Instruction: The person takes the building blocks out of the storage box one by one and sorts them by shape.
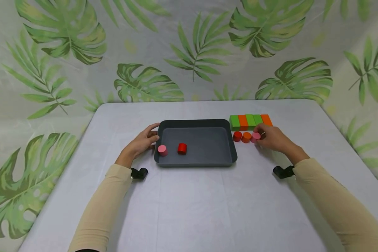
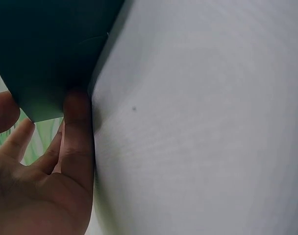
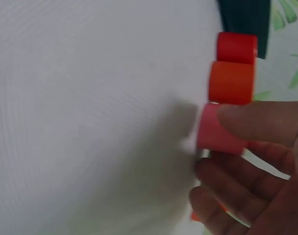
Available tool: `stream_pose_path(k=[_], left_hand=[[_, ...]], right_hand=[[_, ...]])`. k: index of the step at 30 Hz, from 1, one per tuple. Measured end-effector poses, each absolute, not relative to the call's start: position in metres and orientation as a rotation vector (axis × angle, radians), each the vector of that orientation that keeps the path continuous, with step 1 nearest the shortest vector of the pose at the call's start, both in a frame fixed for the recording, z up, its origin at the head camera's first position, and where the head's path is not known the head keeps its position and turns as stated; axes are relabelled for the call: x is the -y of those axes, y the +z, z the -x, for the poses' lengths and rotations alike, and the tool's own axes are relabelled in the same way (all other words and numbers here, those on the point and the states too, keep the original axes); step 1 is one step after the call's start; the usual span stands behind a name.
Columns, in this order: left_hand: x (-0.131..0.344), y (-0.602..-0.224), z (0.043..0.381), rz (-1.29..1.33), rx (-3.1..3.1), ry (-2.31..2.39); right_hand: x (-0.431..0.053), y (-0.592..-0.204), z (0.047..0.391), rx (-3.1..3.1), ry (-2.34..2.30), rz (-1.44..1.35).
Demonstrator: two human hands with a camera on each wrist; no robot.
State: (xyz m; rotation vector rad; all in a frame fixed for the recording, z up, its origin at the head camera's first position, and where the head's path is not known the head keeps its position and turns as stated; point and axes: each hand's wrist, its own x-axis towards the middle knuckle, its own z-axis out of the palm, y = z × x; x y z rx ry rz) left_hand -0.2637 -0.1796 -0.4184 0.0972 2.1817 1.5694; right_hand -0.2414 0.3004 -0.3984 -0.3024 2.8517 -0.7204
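A dark grey tray [image 1: 204,145] lies on the table, holding a pink cylinder [image 1: 162,151] near its left wall and a red cylinder [image 1: 182,149] further in. My left hand [image 1: 144,140] grips the tray's left edge; the left wrist view shows the thumb and fingers at the tray's wall [image 2: 46,58]. To the right of the tray, my right hand [image 1: 274,139] pinches another pink cylinder [image 3: 215,128] between thumb and fingers. That cylinder is at the right end of a short row, beside an orange cylinder [image 3: 231,82] and a red cylinder [image 3: 236,48].
Behind the row of cylinders stands a line of green and orange blocks [image 1: 243,123], close to the tray's upper right corner. A white cloth covers the table [image 1: 192,210]. A leaf-patterned curtain [image 1: 201,52] hangs behind it.
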Motion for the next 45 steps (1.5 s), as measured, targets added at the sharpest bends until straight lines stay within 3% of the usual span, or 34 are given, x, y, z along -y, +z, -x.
stream_pose_path(k=[10,22,34,45], left_hand=[[0.180,-0.419,0.262,-0.105,-2.168,1.576],[0.179,-0.421,0.264,-0.104,-2.174,1.579],[0.180,-0.419,0.264,-0.087,-2.164,1.581],[0.183,-0.420,0.263,-0.136,-2.145,1.588]], right_hand=[[-0.296,-0.363,0.233,-2.959,-0.591,0.475],[-0.192,-0.322,0.249,-2.845,-0.550,0.851],[-0.095,-0.332,0.265,-2.616,-0.503,1.084],[-0.022,-0.365,0.247,-2.585,-0.549,1.043]])
